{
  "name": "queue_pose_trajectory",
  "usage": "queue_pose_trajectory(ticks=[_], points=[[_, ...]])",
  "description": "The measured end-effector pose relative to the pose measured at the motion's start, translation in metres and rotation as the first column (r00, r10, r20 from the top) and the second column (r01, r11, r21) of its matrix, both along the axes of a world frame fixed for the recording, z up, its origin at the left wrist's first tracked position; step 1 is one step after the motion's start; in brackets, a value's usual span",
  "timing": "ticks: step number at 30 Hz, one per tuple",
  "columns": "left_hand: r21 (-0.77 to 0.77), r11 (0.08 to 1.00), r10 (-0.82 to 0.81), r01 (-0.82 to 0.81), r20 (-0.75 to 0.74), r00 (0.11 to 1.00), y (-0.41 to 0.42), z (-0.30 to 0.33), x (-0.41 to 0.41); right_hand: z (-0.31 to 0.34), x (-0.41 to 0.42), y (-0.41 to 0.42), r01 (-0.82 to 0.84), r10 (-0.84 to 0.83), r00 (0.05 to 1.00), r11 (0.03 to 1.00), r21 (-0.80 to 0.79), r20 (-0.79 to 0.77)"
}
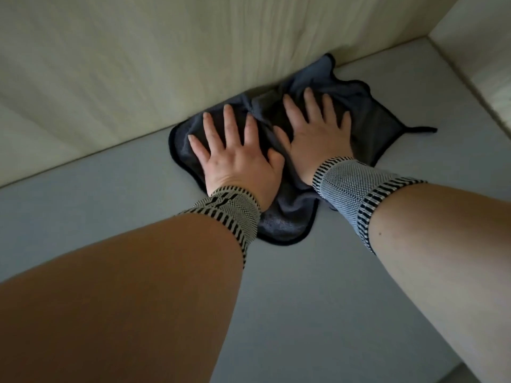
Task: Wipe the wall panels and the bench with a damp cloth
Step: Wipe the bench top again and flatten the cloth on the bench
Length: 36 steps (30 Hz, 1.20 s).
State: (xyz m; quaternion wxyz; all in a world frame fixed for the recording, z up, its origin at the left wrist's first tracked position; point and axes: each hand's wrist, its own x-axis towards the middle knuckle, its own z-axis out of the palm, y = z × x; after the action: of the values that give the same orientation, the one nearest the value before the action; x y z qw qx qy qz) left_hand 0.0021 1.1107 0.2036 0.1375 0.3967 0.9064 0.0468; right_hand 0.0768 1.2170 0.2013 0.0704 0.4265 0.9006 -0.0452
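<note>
Cloth, dark grey, lies crumpled on the pale worktop, its far edge against the wall panel. We press it flat with both grips, left hand and right hand, fingers spread straight.

I see two knit wristbands, black-and-white patterned: one on the left forearm, another on the right.

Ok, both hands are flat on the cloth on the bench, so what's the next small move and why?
Probably slide the cloth sideways along the seam: the left hand and right hand press it flat on the bench, its far edge bunched against the wall panel.
</note>
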Motion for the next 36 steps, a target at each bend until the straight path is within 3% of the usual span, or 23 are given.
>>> queue_pose_trajectory(ticks=[4,13,18,25,32,36], points=[[-0.060,0.998,0.012,-0.012,-0.008,1.000,-0.033,0.001,-0.002,0.000,-0.001,-0.028,-0.090,0.090,0.996,0.996,-0.016,-0.015],[-0.121,0.993,0.009,-0.010,-0.012,1.000,-0.085,0.006,0.032,0.004,0.033,-0.080,-0.129,0.127,0.992,0.989,-0.078,-0.028],[-0.192,0.981,-0.009,0.008,-0.006,1.000,-0.088,0.008,0.064,0.006,0.077,-0.063,-0.025,0.028,0.999,0.995,-0.096,0.031],[-0.213,0.969,-0.124,0.121,-0.001,0.992,-0.064,0.006,0.108,0.005,0.146,-0.025,0.243,-0.241,0.970,0.967,-0.075,0.039],[-0.217,0.955,-0.215,0.204,-0.030,0.976,-0.062,0.006,0.115,0.004,0.162,-0.040,0.414,-0.415,0.910,0.906,-0.086,0.004],[-0.221,0.914,-0.355,0.340,-0.032,0.934,-0.077,0.006,0.120,0.003,0.168,-0.071,0.511,-0.513,0.859,0.854,-0.095,0.005]])
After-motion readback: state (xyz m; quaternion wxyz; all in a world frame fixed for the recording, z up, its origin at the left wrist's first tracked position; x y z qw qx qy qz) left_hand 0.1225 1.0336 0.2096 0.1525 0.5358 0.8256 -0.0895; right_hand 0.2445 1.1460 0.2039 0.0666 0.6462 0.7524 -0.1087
